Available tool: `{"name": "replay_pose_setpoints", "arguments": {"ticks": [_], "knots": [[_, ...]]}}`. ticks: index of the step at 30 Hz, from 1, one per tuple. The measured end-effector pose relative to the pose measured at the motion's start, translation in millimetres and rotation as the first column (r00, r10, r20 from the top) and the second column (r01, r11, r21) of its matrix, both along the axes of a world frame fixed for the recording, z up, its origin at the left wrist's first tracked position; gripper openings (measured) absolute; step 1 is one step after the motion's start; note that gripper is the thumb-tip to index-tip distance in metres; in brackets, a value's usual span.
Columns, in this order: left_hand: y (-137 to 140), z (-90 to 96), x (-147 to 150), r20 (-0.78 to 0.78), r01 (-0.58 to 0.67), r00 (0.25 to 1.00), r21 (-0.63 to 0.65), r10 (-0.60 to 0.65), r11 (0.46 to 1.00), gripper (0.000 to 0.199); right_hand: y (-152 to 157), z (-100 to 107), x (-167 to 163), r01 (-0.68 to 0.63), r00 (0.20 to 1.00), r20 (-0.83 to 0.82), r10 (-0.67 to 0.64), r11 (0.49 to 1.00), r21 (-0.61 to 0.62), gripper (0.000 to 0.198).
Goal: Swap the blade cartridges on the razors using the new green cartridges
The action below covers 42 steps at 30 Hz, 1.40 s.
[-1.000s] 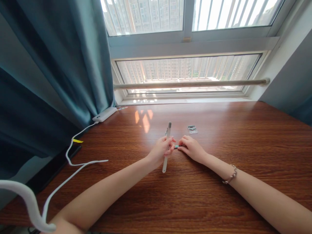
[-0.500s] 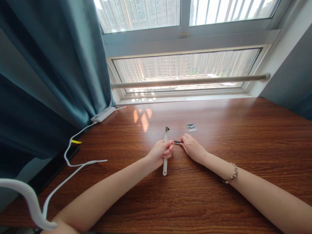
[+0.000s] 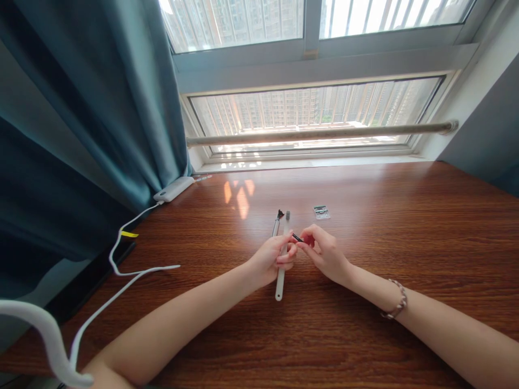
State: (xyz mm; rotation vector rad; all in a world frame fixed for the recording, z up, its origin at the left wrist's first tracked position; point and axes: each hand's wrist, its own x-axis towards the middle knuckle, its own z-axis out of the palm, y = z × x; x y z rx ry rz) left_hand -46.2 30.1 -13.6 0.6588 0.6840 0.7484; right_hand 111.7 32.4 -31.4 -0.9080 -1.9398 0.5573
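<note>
My left hand (image 3: 272, 259) is closed around a white toothbrush (image 3: 281, 281) with grey bristles, which points away from me. Its thumb and forefinger meet one end of a small thin black piece (image 3: 298, 237). My right hand (image 3: 324, 251) pinches the other end of this piece between its fingertips, close to the left hand. Left of the bristles is a slim silver-handled tool (image 3: 276, 224) with a black head, perhaps a razor. My left hand hides its lower end, so I cannot tell whether it is held or lies on the table.
A small clear case (image 3: 321, 212) with dark strips in it lies beyond my right hand on the brown wooden table (image 3: 365, 335). A white power bank-like device (image 3: 174, 189) with a white cable (image 3: 109, 254) sits at the left by the blue curtain (image 3: 121, 108).
The right hand's fingers have shifted and bent around the black piece, which now tilts. The toothbrush has moved right, so its head stands apart from the black-headed tool. The view has shifted slightly.
</note>
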Motion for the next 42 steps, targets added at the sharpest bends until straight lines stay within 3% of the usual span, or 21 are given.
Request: {"name": "replay_pose_setpoints", "arguments": {"ticks": [10,15,22,28,34,38,42], "knots": [[-5.3,7.2,1.6,-0.113,0.014,0.994,0.159,0.004,0.987,0.03,1.2,5.5,2.1,0.002,0.997,-0.073,0.0,1.0,0.026,0.019],[-5.5,7.8,1.4,-0.164,0.05,0.986,0.21,-0.015,0.976,0.031,6.5,6.0,2.9,-0.126,0.986,-0.109,0.123,0.992,-0.024,0.034],[-6.6,7.0,1.4,-0.144,0.065,0.989,0.223,-0.033,0.973,0.029,6.9,4.0,2.3,-0.094,0.988,-0.129,0.084,0.993,-0.07,0.034],[-6.5,8.3,0.9,-0.136,0.088,0.989,0.221,-0.058,0.971,0.03,8.6,10.7,6.4,-0.23,0.965,-0.156,0.209,0.963,-0.138,0.038],[-7.9,9.5,1.8,-0.124,0.098,0.99,0.212,-0.073,0.972,0.031,11.5,16.3,10.7,-0.251,0.961,-0.163,0.223,0.95,-0.186,0.037],[-10.2,11.2,4.3,-0.144,0.059,0.989,0.276,-0.019,0.959,0.029,16.5,19.2,16.0,-0.297,0.895,-0.43,0.119,0.878,-0.374,0.034],[-11.7,12.6,7.0,-0.148,0.024,0.989,0.319,0.024,0.947,0.031,23.3,19.0,33.2,-0.496,0.677,-0.736,-0.029,0.721,-0.485,0.029]]}}
